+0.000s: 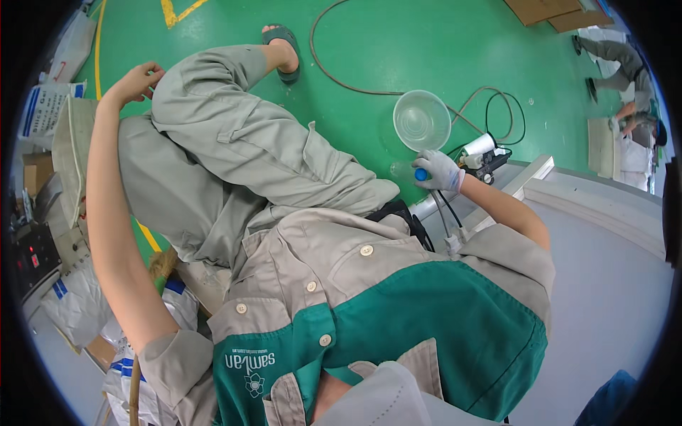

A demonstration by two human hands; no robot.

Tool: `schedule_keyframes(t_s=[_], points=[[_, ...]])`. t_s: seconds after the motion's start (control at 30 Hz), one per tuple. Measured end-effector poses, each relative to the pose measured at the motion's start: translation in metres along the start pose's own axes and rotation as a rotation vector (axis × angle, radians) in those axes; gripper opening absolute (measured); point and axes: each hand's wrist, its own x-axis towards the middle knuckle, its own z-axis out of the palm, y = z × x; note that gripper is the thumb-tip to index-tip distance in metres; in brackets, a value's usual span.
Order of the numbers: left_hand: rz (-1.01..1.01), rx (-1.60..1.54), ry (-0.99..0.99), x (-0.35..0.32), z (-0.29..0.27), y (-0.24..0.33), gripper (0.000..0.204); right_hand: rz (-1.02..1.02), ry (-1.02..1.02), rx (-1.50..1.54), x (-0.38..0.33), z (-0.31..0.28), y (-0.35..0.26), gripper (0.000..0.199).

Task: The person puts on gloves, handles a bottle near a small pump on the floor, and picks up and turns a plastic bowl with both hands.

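Note:
In a white glove, my right hand (442,171) is closed around a small clear bottle with a blue cap (421,174). The bottle's see-through body is hard to make out against the green floor. Just beyond that hand stands a round translucent plastic tub (422,121). Beside the wrist are a white cylinder (479,145) and a black device with cables (488,167). My bare left hand (136,83) is by my raised knee, its fingers loosely bent and apart, with nothing in them.
A brown hose (323,67) curves over the green floor (369,42). White bags (53,110) and a black control box (34,259) crowd the left side. A white ledge (568,202) runs along the right. Another person (629,74) is at the far right, near cardboard (547,8).

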Motion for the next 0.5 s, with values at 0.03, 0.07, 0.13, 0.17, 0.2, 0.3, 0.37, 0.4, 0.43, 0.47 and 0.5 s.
schedule_keyframes(t_s=[0.03,0.07,0.13,0.17,0.2,0.3,0.37,0.4,0.43,0.47,0.5], points=[[0.007,0.0,-0.01,0.001,-0.001,-0.002,0.029,-0.002,-0.001,0.0,0.001,0.0,0.0,0.045],[0.014,-0.001,-0.02,0.002,-0.001,-0.004,0.029,-0.001,-0.003,-0.004,0.002,0.0,-0.001,0.046],[0.01,-0.001,-0.015,0.001,-0.001,-0.004,0.029,0.0,-0.007,-0.008,0.004,-0.003,-0.003,0.047],[0.008,0.001,-0.012,0.0,-0.001,-0.003,0.028,-0.012,-0.028,-0.014,0.003,-0.008,-0.004,0.048],[0.007,0.0,-0.011,0.0,-0.001,-0.002,0.028,-0.025,-0.049,-0.021,0.003,-0.011,-0.006,0.048],[0.017,0.014,-0.017,-0.002,-0.002,0.0,0.028,-0.024,-0.083,-0.018,0.0,-0.019,-0.005,0.047],[0.015,0.019,-0.015,-0.002,-0.002,0.002,0.028,-0.021,-0.046,-0.028,0.002,-0.023,-0.005,0.047],[0.017,0.018,-0.014,-0.002,-0.003,0.002,0.028,-0.019,-0.008,-0.036,0.004,-0.024,-0.004,0.047],[0.016,0.015,-0.013,-0.002,-0.003,0.002,0.028,-0.018,0.081,-0.066,0.011,-0.025,-0.008,0.039],[0.016,0.012,-0.013,-0.002,-0.003,0.002,0.028,-0.016,0.08,-0.068,0.02,-0.023,-0.01,0.039],[0.016,0.011,-0.013,-0.003,-0.002,0.002,0.028,0.074,0.121,-0.032,0.032,-0.02,-0.012,0.033]])
